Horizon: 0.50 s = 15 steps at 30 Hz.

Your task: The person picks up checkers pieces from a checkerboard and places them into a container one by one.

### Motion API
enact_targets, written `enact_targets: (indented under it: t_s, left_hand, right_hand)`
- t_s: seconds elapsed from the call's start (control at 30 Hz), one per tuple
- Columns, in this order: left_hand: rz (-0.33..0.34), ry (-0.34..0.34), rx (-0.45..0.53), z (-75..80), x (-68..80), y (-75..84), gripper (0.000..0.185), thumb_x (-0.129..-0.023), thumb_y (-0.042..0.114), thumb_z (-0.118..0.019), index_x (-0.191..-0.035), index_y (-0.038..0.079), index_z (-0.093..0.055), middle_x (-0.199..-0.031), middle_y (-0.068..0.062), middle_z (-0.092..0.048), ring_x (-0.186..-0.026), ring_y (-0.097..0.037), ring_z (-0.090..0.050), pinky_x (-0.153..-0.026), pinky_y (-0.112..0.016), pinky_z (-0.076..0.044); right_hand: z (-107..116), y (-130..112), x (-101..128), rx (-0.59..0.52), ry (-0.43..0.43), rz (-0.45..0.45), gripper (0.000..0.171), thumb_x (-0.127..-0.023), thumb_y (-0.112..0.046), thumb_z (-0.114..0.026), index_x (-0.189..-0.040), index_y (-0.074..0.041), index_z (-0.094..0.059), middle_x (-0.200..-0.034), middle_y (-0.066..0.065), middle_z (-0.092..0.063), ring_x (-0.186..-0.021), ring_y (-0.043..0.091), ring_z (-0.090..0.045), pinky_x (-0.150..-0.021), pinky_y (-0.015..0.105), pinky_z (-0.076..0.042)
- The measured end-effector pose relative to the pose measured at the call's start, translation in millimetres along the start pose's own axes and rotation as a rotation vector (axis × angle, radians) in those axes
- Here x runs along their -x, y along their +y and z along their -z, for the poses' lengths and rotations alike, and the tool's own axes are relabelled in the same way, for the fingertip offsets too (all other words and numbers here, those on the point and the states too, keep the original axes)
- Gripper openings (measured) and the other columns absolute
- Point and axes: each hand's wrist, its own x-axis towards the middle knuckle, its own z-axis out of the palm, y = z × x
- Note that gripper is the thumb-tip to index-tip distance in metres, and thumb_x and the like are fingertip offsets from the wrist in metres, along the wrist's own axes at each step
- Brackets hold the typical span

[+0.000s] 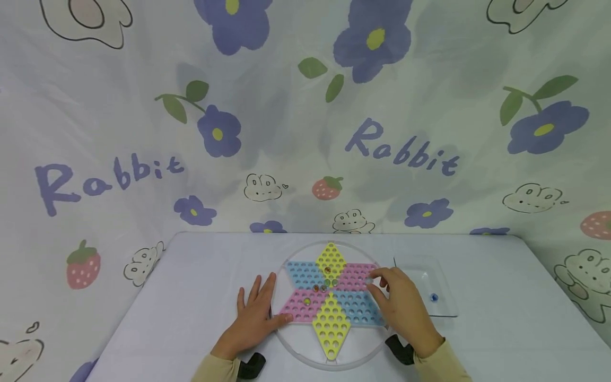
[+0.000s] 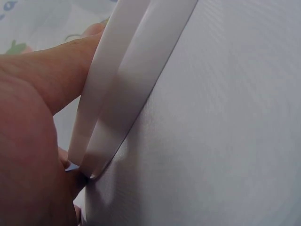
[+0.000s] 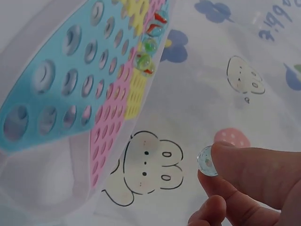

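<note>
On the desk (image 1: 501, 329), the left hand (image 1: 255, 313) lies flat, fingers straight, against the star board (image 1: 329, 323); the right hand (image 1: 401, 307) hovers over its pink point. At the right wrist, fingertips (image 3: 249, 174) pinch a clear marble (image 3: 206, 161)

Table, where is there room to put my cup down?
The table is bare right of the clear tray, and left of the left hand out to the edge. The middle is crowded by the star board and both hands.
</note>
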Motion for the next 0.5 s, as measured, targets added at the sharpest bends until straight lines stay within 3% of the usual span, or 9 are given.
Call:
enact_targets:
  t_s: [0.2, 0.5]
  left_hand:
    - [0.006, -0.003, -0.004, -0.1, -0.3, -0.5, 0.103, -0.092, 0.054, -0.066, -0.16, -0.001, -0.011, -0.165, -0.019, -0.018, -0.152, -0.043, 0.002, -0.111, -0.066, 0.017]
    - [0.002, -0.005, 0.007, 0.3, 0.1, 0.0, 0.102, -0.092, 0.052, -0.067, -0.16, -0.001, -0.012, -0.165, -0.02, -0.019, -0.152, -0.043, 0.002, -0.111, -0.066, 0.017]
  right_hand:
    - [6, 8, 0, -0.001, 0.028, 0.021, 0.019, -0.093, -0.014, -0.073, -0.109, -0.006, -0.071, -0.083, -0.001, -0.051, -0.075, 0.02, -0.05, -0.063, 0.029, -0.043]
    - [12, 21, 3, -0.013, 0.054, 0.024, 0.016, -0.093, -0.012, -0.073, -0.108, -0.006, -0.071, -0.084, -0.001, -0.052, -0.073, 0.016, -0.048, -0.062, 0.028, -0.043]
